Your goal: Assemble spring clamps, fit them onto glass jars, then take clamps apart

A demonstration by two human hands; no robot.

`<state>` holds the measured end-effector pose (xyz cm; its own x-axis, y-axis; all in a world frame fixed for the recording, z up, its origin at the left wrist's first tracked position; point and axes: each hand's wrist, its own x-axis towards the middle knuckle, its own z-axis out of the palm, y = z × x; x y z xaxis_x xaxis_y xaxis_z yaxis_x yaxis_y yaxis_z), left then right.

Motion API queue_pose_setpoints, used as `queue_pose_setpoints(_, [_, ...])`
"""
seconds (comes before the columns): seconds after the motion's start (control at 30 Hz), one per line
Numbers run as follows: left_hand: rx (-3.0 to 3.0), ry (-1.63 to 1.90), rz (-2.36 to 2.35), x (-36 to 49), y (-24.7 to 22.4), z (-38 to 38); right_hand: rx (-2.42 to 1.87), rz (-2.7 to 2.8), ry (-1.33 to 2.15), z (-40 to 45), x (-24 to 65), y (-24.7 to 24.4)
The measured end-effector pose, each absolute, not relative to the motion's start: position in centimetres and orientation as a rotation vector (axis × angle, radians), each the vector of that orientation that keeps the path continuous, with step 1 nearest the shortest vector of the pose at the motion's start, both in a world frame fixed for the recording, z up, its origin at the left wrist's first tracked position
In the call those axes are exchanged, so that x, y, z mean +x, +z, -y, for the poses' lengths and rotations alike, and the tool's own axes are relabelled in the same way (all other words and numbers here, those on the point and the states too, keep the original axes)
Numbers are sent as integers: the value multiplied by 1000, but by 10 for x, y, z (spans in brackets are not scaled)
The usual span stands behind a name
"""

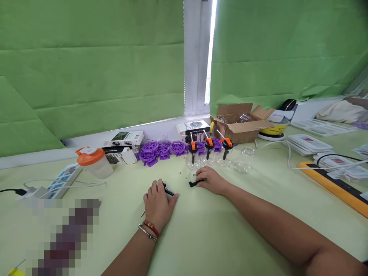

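Observation:
Under the fingers of my left hand [158, 203] lies a black and orange piece [169, 190]. A thin silver rod [143, 213] sticks out on the other side; the palm hides most of it. My right hand [211, 180] pinches a small black plastic part [194, 183] with a hooked end, just above or on the table. Beyond the right hand stand three clear bodies with black and orange tops, a left one [193, 147], a middle one [209, 144] and a right one [227, 144], each with a thin pale rod pointing up. Tiny bits lie near the right hand.
Purple plastic parts [150, 147] are heaped behind, beside white printed boxes [126, 155]. An open cardboard box [244, 128] stands at the back. Clear plastic pieces [242, 166] lie right of the tops. An orange-lidded cup [96, 165], power strip [65, 178] and orange bar [333, 188] flank the work area.

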<state>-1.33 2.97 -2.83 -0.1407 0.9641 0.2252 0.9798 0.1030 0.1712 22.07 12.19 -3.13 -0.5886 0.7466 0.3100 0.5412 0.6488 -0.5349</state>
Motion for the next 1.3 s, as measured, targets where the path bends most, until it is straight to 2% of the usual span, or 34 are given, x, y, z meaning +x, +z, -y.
queue_pose_setpoints(0.33, [-2011, -449, 2266, -14, -31, -30, -1001, 2219, 659, -131, 213, -38])
queue_pose_setpoints(1.3, [-2017, -487, 2295, -15, -29, -28, -1010, 2134, 592, -128, 217, -41])
